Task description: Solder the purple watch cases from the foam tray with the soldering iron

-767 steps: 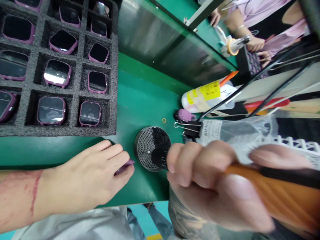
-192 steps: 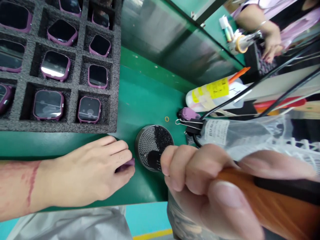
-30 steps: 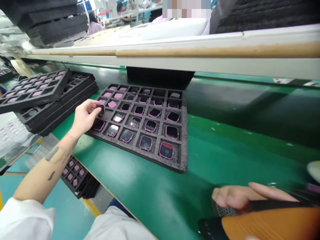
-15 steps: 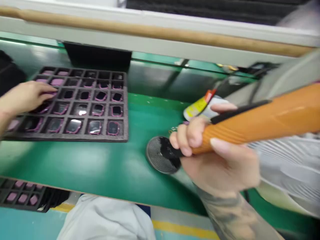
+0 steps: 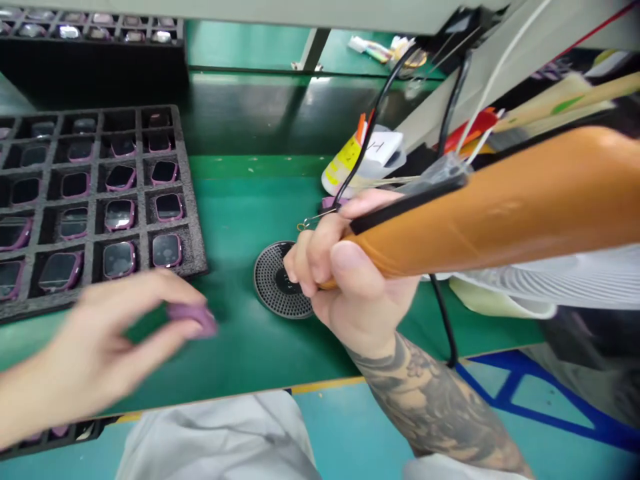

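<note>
My left hand pinches a small purple watch case between thumb and fingertips, in front of the tray's near right corner. The piece is blurred and partly hidden by the fingers. My right hand is wrapped round the narrow end of an orange-bodied handheld tool with a black strip along it. By its fingers, low over the table, is a round perforated disc, partly covered; whether it joins the tool cannot be made out. At left, a grey foam tray holds purple-framed watches in square compartments.
Beyond the right hand stand a yellow-labelled bottle and a black cable. A second watch tray sits at the back left. White striped material lies at right. The green table's front edge is near my lap.
My left hand has come away from the tray, rightward and nearer to me, with the purple watch case in its fingers. The right hand keeps its grip on the orange tool. The view has shifted right.
</note>
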`<move>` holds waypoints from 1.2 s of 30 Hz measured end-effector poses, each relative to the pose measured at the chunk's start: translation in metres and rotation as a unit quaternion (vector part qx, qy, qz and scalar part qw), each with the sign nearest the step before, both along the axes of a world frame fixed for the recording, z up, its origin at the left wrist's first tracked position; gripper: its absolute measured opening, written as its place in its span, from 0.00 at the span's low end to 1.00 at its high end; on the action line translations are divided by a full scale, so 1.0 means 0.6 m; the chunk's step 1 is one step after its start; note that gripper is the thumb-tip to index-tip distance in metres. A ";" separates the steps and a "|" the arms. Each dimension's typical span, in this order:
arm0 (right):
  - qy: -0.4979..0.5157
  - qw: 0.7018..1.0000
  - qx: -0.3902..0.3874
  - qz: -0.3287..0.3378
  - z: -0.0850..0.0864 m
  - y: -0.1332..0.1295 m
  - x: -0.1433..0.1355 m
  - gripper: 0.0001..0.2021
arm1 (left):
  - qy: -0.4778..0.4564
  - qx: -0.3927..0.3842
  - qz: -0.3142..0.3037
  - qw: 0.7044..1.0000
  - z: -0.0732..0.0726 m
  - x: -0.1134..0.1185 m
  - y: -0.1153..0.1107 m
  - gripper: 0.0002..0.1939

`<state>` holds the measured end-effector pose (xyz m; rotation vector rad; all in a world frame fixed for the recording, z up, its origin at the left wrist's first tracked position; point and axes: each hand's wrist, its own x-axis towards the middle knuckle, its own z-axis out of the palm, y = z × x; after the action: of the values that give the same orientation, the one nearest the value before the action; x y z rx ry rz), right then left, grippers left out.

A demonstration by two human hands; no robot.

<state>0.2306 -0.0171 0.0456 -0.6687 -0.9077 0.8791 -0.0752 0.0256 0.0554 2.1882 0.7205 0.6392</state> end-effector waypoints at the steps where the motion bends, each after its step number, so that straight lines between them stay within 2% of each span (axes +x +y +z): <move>1: -0.004 1.000 -0.001 0.001 0.001 0.000 0.004 0.15 | -0.006 -0.048 -0.057 0.997 -0.012 0.041 -0.024 0.07; 2: -0.010 1.000 -0.004 0.003 0.002 -0.001 0.008 0.14 | 0.019 -0.073 -0.098 0.992 -0.023 0.076 -0.039 0.03; 3: -0.015 1.000 -0.008 0.005 0.003 -0.001 0.013 0.14 | 0.041 -0.055 -0.100 0.993 -0.032 0.103 -0.047 0.03; 6: -0.030 0.999 -0.026 0.001 0.006 -0.003 0.026 0.12 | 0.098 -0.004 -0.099 0.990 -0.048 0.138 -0.038 0.02; 9: -0.042 0.998 -0.036 -0.006 0.007 -0.006 0.030 0.13 | 0.106 0.021 -0.122 0.987 -0.055 0.132 -0.026 0.19; 12: -0.052 0.998 -0.039 -0.019 0.005 -0.008 0.025 0.14 | 0.112 0.084 -0.151 0.979 -0.063 0.121 -0.036 0.31; 14: -0.057 0.997 -0.047 -0.028 0.002 -0.009 0.021 0.13 | 0.117 0.134 -0.147 0.973 -0.069 0.116 -0.050 0.28; 17: -0.066 0.995 -0.061 -0.033 0.000 -0.010 0.021 0.12 | 0.108 0.189 -0.134 0.967 -0.074 0.112 -0.061 0.14; 18: -0.070 0.995 -0.065 -0.034 0.000 -0.011 0.022 0.12 | 0.101 0.193 -0.135 0.967 -0.075 0.112 -0.061 0.13; 21: -0.082 0.993 -0.082 -0.032 0.002 -0.013 0.025 0.10 | 0.082 0.179 -0.148 0.969 -0.073 0.114 -0.053 0.16; 28: -0.113 0.988 -0.101 -0.013 0.004 -0.015 0.030 0.10 | 0.068 0.200 -0.126 0.969 -0.073 0.110 -0.044 0.14; 31: -0.120 0.988 -0.101 -0.003 0.002 -0.013 0.029 0.09 | 0.066 0.209 -0.128 0.967 -0.073 0.107 -0.042 0.16; 36: -0.120 0.987 -0.108 -0.001 0.013 -0.015 0.032 0.09 | 0.058 0.179 -0.127 0.974 -0.075 0.110 -0.038 0.17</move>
<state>0.2497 -0.0260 0.0531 -0.9781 -1.0345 0.9156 -0.0091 0.0026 0.0104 2.6137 0.3902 0.5444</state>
